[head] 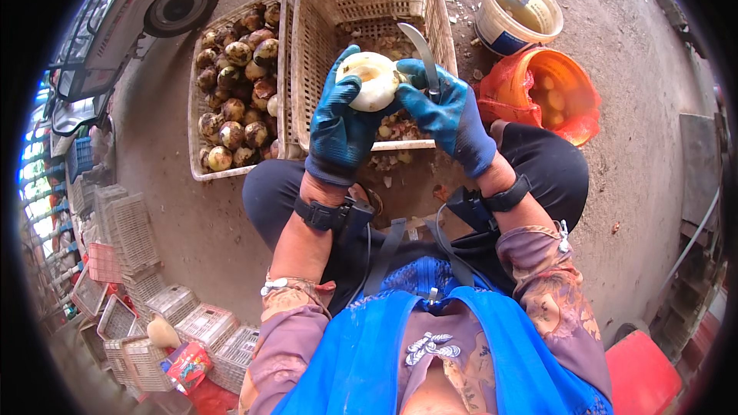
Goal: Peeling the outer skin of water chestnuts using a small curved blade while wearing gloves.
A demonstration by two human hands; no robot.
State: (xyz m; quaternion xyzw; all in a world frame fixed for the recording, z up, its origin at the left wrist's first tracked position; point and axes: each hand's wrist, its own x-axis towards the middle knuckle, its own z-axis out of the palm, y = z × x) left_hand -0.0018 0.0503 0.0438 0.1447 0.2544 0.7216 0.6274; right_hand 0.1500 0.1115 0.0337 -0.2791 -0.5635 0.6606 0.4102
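A peeled white bulb (373, 83) with a hollow in its top is held up over a plastic crate (300, 57). My left hand (343, 121), in a blue coated glove, grips the bulb from the left side. In my gloved right hand (441, 106) is a knife with a curved blade (424, 49), which points up and away from the bulb. The thumb and fingertips of that hand touch the bulb's right side. Peel scraps (398, 127) lie in the crate below, partly hidden by my hands.
Left of the crate, another crate (196, 155) holds many brown, patchily skinned bulbs (232, 134). To the right stand a white bucket (490, 29) of cloudy liquid and an orange mesh-lined container (507, 80) with pale round pieces. A wheeled vehicle (179, 8) and stacked crates (135, 230) stand left.
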